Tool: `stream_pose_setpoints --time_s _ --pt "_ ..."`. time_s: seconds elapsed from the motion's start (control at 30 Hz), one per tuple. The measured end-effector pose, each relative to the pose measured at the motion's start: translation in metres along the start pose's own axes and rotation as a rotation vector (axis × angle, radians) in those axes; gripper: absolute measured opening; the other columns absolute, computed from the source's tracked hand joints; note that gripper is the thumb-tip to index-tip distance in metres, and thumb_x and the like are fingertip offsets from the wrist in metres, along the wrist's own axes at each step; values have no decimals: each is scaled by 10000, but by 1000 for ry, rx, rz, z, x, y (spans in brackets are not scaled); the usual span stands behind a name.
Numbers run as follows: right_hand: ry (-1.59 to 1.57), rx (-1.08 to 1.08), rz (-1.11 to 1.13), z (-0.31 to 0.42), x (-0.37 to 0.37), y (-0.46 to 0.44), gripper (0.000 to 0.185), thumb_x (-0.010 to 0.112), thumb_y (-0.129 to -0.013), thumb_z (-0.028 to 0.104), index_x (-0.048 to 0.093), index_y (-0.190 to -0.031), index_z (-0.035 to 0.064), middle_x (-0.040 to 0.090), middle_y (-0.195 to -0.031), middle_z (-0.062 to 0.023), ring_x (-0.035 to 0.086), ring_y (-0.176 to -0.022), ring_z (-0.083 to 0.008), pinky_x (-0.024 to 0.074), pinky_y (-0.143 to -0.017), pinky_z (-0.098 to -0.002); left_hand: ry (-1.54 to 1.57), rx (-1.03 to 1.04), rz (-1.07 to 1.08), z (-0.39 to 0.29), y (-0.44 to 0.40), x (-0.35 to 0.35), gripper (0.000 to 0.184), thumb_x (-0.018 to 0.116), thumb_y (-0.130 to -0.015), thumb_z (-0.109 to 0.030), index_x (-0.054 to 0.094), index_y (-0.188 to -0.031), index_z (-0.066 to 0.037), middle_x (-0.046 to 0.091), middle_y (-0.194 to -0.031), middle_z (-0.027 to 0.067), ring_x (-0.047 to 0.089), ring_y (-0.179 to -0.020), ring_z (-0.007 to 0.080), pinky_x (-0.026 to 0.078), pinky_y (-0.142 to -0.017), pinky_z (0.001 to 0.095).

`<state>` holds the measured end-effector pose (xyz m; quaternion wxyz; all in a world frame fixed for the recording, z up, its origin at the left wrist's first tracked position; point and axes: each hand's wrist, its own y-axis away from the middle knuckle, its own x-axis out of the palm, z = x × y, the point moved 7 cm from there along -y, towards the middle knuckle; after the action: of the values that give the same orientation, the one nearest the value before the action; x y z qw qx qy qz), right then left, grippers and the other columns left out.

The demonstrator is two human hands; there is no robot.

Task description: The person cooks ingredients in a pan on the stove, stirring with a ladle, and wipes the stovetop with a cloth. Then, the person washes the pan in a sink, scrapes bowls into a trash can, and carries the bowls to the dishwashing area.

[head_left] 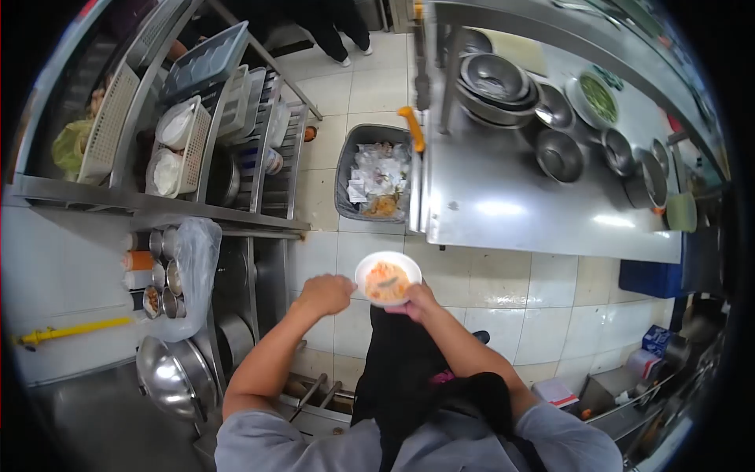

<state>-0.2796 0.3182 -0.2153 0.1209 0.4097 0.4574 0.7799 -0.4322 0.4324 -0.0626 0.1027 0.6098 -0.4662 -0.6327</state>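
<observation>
In front of my body, a small white bowl (361, 274) holds orange and pale food. A greyish streak lies across the food, too small to identify. My right hand (421, 304) is closed on the bowl's lower right rim, thumb at the edge and fingers underneath. Just left of the bowl, my left hand (329, 295) is curled closed with its thumb side toward the rim. Whatever its fingers may hold is hidden.
A grey bin (343, 185) with bagged waste stands ahead on the tiled floor. To the right, a steel table (503, 212) carries several metal bowls (560, 156). Steel shelving (157, 198) with baskets is at left. Another person's legs (330, 35) show at the top.
</observation>
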Motion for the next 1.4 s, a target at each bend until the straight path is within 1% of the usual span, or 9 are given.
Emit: stream_pose_setpoints --time_s 0.1,0.17,0.27,0.53,0.67,0.97,1.2,1.27,1.4 --pt "-97 39 -110 39 47 -144 399 417 -1021 188 444 -1418 170 540 -1387 -172 595 -1189 -445 568 -709 -707 71 -45 -71 78 -61 -31 377 467 -995 -369 723 -1094 -110 713 -1095 166 664 -1044 388 519 -903 508" --pt "-412 221 -340 37 11 -292 639 571 -961 156 293 -1522 285 402 -1501 -132 518 -1239 -472 508 -730 -782 127 -43 -69 108 -97 -54 380 473 -991 -372 727 -1092 -107 710 -1107 174 662 -1053 388 517 -907 507" --pt "-176 157 -971 95 68 -221 839 639 -908 96 179 -1551 377 310 -1560 -98 506 -1245 -474 479 -768 -800 179 -83 -65 147 -142 -75 385 485 -994 -371 731 -1046 -80 701 -1089 202 639 -1070 403 493 -930 504" --pt "35 -93 -694 129 82 -213 609 451 -913 19 293 -1451 256 367 -1492 -212 555 -1173 -546 469 -826 -813 11 155 178 137 -318 -15 436 546 -936 -377 714 -1150 -37 694 -1201 168 659 -1130 347 520 -939 476" --pt "-154 -81 -567 115 79 -210 535 381 -960 49 291 -1466 196 423 -1469 -207 550 -1206 -528 482 -869 -776 -76 71 -56 165 -328 -64 371 547 -935 -371 734 -1098 -95 703 -1190 152 683 -1089 324 557 -855 465" --pt "-467 -3 -320 43 76 -225 439 391 -1025 200 405 -1464 182 526 -1427 -157 553 -1261 -437 467 -893 -770 -189 -80 6 137 -201 -79 491 500 -958 -517 718 -1135 -115 696 -1144 203 647 -1112 393 498 -948 520" --pt "-154 -418 92 68 99 -4 866 426 -743 -67 278 -1549 213 490 -1410 -147 585 -1206 -375 618 -695 -560 -39 -115 -202 57 -29 -100 460 558 -966 -424 648 -1080 13 677 -1103 266 624 -1064 460 478 -927 537" --pt "-163 -485 137 81 78 66 859 414 -741 -74 292 -1546 201 497 -1406 -145 589 -1213 -340 631 -686 -507 263 -177 4 6 8 -95 412 511 -1020 -373 607 -1111 17 704 -880 227 711 -668 295 552 -582 400" --pt "-139 -581 130 114 -2 186 793 447 -782 -47 317 -1526 194 494 -1406 -150 634 -1155 -320 646 -628 -469 718 -85 247 -124 34 -71 439 401 -1064 -367 504 -1234 23 693 -816 188 667 -538 220 527 -434 313"
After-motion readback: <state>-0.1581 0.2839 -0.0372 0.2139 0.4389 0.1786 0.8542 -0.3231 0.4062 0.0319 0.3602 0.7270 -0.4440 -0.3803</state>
